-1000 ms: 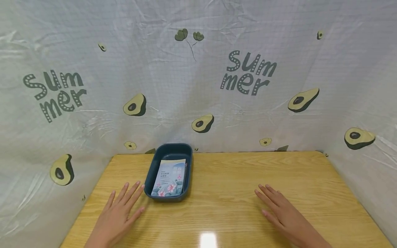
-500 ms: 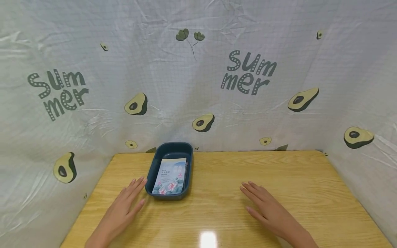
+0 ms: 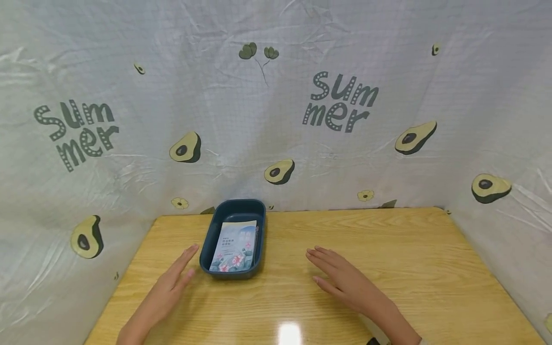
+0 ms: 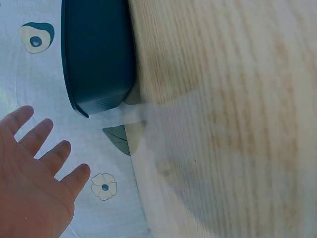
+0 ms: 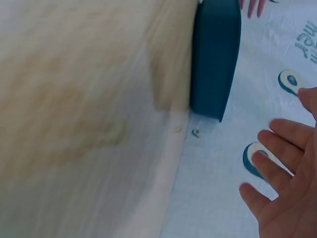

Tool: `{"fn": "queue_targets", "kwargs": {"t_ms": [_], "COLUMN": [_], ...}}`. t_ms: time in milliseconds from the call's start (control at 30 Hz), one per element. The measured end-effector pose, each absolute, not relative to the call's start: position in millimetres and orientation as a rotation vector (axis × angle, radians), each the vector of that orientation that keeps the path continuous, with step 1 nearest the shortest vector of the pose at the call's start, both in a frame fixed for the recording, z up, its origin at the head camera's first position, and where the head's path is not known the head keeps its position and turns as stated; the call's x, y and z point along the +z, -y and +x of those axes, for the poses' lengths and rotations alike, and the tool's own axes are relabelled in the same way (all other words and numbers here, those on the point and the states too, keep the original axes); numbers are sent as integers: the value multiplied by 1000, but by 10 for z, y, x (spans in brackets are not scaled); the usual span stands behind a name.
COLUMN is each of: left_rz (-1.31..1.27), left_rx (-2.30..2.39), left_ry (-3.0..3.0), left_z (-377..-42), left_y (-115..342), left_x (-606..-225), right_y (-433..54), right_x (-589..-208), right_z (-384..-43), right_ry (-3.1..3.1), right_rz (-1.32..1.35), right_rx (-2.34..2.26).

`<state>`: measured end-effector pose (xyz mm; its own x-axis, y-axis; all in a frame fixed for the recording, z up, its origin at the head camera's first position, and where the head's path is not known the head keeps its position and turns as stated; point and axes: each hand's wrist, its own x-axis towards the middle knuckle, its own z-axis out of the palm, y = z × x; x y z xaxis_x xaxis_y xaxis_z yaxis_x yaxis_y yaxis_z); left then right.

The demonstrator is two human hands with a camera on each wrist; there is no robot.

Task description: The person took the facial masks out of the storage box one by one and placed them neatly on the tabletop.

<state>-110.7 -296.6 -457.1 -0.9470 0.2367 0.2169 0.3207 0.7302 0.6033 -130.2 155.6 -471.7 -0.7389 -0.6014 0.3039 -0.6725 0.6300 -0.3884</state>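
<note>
A dark blue tray (image 3: 259,254) stands at the back left of the table in the head view. Inside it lies a booklet (image 3: 230,249) with pink lotus flowers on its pale cover, and something thin and dark shows along its right edge. My left hand (image 3: 166,290) is just left of the tray's near corner, fingers extended, holding nothing. To the right of the tray, with a gap between, my right hand (image 3: 345,280) is held out with straight fingers and nothing in it. Both wrist views show the tray's outer side, with the left hand (image 4: 37,183) and right hand (image 5: 290,173) apart from it.
The wooden table (image 3: 366,230) reaches back to a white curtain (image 3: 233,105) printed with avocados and "summer" lettering, which also flanks both sides. A bright light reflection (image 3: 289,333) shows at the table's front. Something small and black (image 3: 373,341) shows by the right wrist.
My right hand has moved left toward the tray. My left hand has turned more sideways, its fingers drawn together. The tray and booklet stay in place.
</note>
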Motion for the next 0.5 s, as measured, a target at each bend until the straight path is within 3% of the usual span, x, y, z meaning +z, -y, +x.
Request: {"fn": "queue_targets", "kwargs": {"t_ms": [500], "left_rz": [-328], "left_rx": [-1194], "left_ry": [2848], "left_z": [-1321], "left_y": [2979], "left_x": [-4626], "right_y": [-1019], "right_x": [-4507], "right_z": [-1731], "right_ry": [2750], "right_rz": [1238], "right_rx": [873]}}
